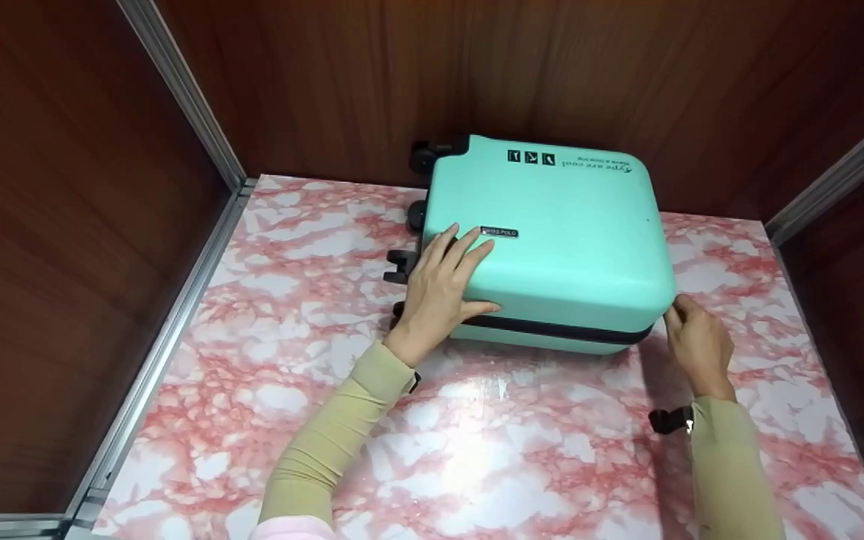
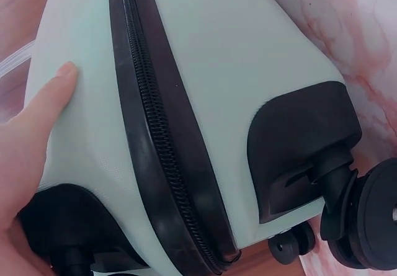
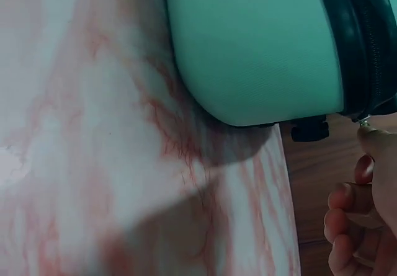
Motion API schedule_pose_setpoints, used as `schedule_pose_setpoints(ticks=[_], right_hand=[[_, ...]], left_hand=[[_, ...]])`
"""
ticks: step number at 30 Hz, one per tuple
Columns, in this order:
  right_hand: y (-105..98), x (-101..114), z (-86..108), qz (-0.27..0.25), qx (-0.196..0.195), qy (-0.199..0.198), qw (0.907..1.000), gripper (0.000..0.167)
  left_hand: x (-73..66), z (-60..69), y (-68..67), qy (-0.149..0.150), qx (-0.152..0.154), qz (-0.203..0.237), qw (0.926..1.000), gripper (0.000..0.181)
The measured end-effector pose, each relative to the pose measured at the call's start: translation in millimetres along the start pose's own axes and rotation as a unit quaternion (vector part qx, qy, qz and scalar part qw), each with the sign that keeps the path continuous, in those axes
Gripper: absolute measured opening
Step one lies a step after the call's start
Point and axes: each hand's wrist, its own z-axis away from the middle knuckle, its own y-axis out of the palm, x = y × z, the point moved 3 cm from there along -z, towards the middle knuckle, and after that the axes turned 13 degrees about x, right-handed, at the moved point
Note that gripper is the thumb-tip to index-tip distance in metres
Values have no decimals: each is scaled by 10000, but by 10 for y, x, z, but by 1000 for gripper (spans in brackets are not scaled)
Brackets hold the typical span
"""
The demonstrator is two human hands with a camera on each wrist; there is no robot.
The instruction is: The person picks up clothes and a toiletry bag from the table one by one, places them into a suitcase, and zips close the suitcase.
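A mint-green hard-shell suitcase lies flat, its wheels to the left in the head view. My left hand rests on its lower left corner, fingers spread over the top shell and thumb along the side. In the left wrist view a black zipper runs closed along the visible side, between black wheel mounts. At the lower right corner is my right hand, fingers curled. It pinches a small metal zipper pull at the black zipper band, partly hidden by the thumb.
The suitcase lies on a red-and-white marbled surface, close to a brown wood panel behind it. More wood panels with metal edge strips stand at left and right. Black wheels stick out from the suitcase's left end.
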Motion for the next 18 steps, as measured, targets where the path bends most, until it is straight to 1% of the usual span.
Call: schedule_pose_setpoints(ticks=[5, 6, 9, 12, 15, 18], right_hand=[[-18, -7, -72, -314, 292, 156, 9990, 31], [-32, -13, -76, -430, 338, 222, 9983, 33], [-91, -34, -91, -919, 317, 453, 9942, 47], [-174, -17, -101, -1332, 136, 572, 9893, 61], [-254, 68, -112, -1619, 83, 578, 9851, 67], [-336, 201, -112, -1949, 268, 468, 9793, 74]], left_hand=[[0, -3, -4, -12, -25, -17, 10000, 96], [1, -4, -4, -14, -37, -15, 10000, 96], [4, -4, -3, -12, -56, -11, 10000, 96], [7, 1, 1, -20, -50, -4, 10000, 96], [2, 7, 4, -24, -65, 36, 10000, 96], [-7, 6, 11, -16, -61, 89, 9999, 96]])
